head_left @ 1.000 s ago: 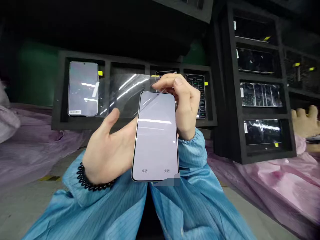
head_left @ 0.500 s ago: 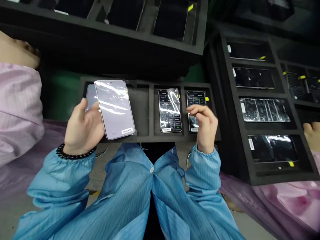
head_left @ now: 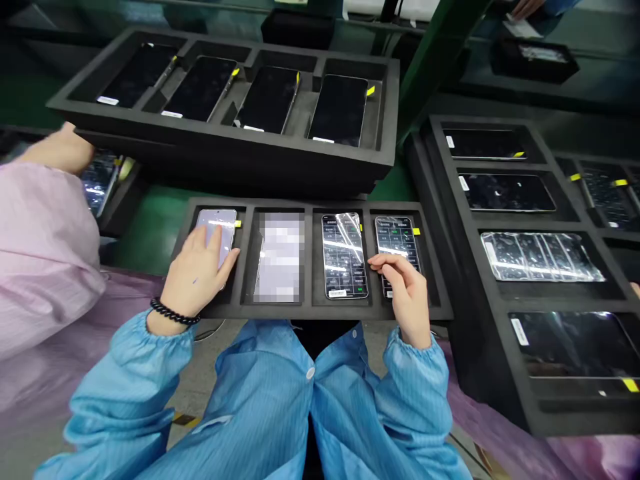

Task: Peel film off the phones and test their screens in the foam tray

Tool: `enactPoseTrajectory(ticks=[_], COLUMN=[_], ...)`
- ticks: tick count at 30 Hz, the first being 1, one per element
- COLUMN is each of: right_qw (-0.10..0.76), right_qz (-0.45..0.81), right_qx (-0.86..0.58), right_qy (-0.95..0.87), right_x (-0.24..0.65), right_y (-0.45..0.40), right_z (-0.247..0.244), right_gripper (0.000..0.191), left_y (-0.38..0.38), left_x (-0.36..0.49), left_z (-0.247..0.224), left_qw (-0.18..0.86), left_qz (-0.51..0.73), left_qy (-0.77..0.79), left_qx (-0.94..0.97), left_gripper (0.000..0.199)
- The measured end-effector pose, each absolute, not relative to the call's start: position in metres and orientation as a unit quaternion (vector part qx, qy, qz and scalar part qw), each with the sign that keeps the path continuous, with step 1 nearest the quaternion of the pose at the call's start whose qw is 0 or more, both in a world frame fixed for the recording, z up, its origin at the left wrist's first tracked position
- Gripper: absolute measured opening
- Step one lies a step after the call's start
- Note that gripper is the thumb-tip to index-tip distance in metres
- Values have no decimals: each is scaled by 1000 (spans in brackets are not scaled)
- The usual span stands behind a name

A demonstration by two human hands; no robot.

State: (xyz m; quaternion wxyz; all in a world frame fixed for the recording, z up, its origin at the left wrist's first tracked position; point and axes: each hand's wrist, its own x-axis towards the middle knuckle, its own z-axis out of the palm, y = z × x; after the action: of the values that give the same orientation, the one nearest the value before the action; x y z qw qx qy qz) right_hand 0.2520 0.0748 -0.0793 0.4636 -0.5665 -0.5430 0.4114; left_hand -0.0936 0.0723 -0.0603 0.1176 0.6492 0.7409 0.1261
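Observation:
A black foam tray (head_left: 307,312) with four compartments lies across my lap side, one phone in each. Over the leftmost phone (head_left: 227,230), which has a pale screen, rests my left hand (head_left: 197,273), palm down with fingers apart. The second compartment holds a pale, pixelated phone (head_left: 279,257). A third phone (head_left: 345,257) shows a dark grid screen under film. My right hand (head_left: 405,290) has its thumb and fingertips together at the left edge of the fourth phone (head_left: 395,230), also with a grid screen; whether they pinch anything is too small to tell.
Stacked black trays with dark phones stand behind (head_left: 225,130) and at the right (head_left: 493,293). A person's pink sleeve (head_left: 50,233) reaches in at the left, near another phone (head_left: 100,180). A green post (head_left: 433,60) rises behind.
The pale phone by my left hand now lies in the second compartment. My left hand has turned palm down over the leftmost phone. The view has tilted up, showing more of the rear trays.

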Motion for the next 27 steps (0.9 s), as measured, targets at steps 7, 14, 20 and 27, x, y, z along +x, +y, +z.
enactPoseTrajectory(ticks=[7, 14, 20, 27], right_qw=[452, 455, 502, 456], right_qz=[413, 412, 392, 424], right_qx=[-573, -572, -551, -474], right_qy=[-545, -544, -540, -622], right_x=[253, 254, 241, 192], right_y=[75, 73, 72, 54], right_z=[-82, -84, -77, -47], right_gripper=[17, 19, 17, 20], left_y=[81, 78, 49, 39], left_x=[-100, -139, -112, -47], left_z=[-49, -16, -14, -12], left_qw=[96, 225, 514, 822], left_qz=[-31, 220, 419, 450], left_qy=[756, 844, 684, 332], left_qx=[647, 434, 305, 108], left_gripper=[75, 68, 52, 89])
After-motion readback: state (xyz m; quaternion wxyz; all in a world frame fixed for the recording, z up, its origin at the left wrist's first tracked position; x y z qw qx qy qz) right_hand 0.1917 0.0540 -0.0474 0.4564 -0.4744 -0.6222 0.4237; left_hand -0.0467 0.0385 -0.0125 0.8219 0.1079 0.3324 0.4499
